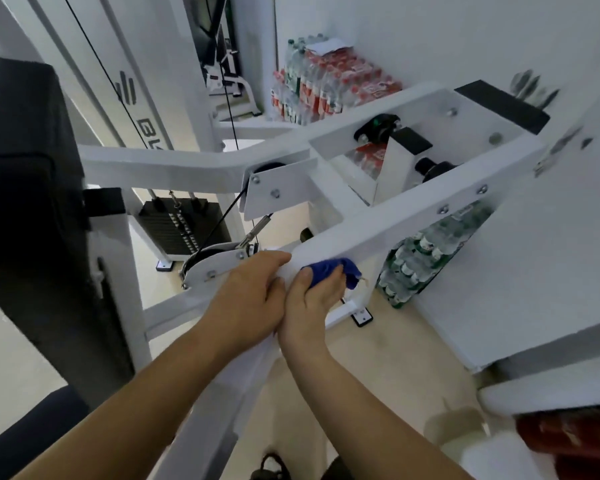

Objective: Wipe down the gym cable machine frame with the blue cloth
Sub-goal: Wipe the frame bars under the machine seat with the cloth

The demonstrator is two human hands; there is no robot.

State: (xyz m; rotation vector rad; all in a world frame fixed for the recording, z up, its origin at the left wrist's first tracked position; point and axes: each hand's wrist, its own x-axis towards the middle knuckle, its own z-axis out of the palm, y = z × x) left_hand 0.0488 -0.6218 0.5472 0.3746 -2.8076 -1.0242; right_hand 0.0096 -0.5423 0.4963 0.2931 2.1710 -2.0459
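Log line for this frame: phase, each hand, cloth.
phase: wiping | right hand: grips blue cloth against frame bar | left hand: rests on frame bar beside right hand

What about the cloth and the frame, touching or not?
Touching. Head view: the right hand holds the cloth against the frame at its lower edge, no gap.
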